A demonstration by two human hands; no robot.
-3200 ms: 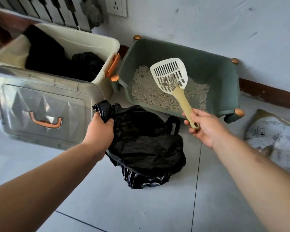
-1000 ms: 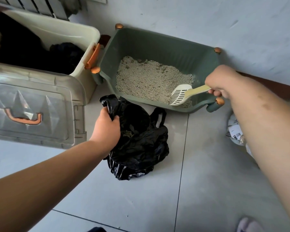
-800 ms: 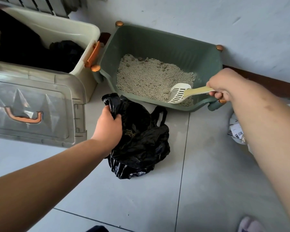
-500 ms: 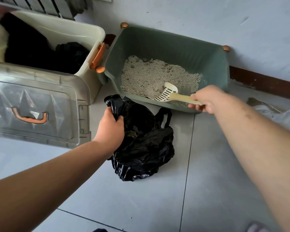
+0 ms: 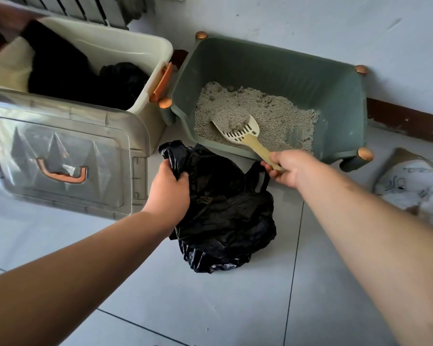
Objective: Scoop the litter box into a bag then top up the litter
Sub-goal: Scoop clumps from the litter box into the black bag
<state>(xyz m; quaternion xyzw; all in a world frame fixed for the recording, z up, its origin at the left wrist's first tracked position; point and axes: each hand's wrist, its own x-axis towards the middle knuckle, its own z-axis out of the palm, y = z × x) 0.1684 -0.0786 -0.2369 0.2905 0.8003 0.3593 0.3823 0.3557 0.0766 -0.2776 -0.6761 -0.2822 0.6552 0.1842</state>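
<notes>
The right hand point(image 5: 289, 168) grips the scoop point(image 5: 244, 134) by its handle, its head dug into the litter point(image 5: 273, 113) inside the green litter box point(image 5: 335, 96), loaded. The left hand point(image 5: 169, 188) clutches the black bag point(image 5: 225, 213) by its rim just beside the box, likely holding the mouth open so each load travels barely any way.

A cream plastic storage bin point(image 5: 125, 49) holding dark fabric is sitting beside the wall, its clear lid point(image 5: 60, 156) with an orange handle leaning against its front.
</notes>
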